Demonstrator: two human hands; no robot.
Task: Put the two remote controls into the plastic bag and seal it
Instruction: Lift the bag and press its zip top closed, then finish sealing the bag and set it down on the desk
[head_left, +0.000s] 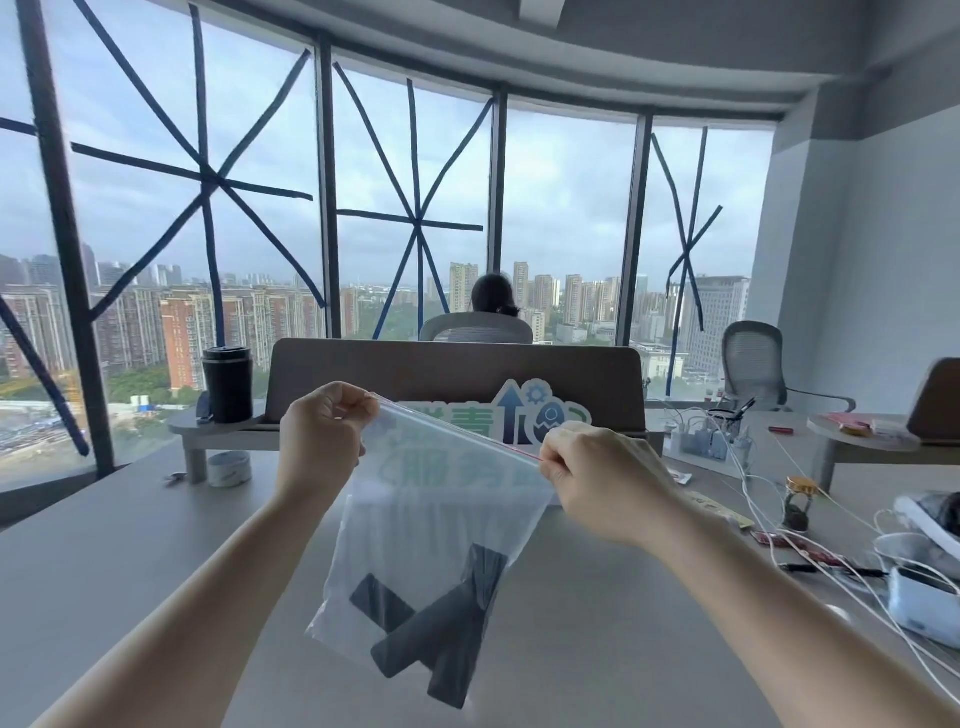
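Observation:
A clear plastic zip bag hangs in the air above the grey table, held up by its top edge. My left hand pinches the bag's upper left corner. My right hand pinches the red zip strip at the upper right corner. Two dark remote controls lie crossed at the bottom of the bag: one stands nearly upright, the other slants across it. A third dark shape shows at the lower left inside the bag.
A black tumbler stands on a low shelf at the back left, a tape roll below it. White cables, a small jar and white devices crowd the right side. A seated person is behind the divider.

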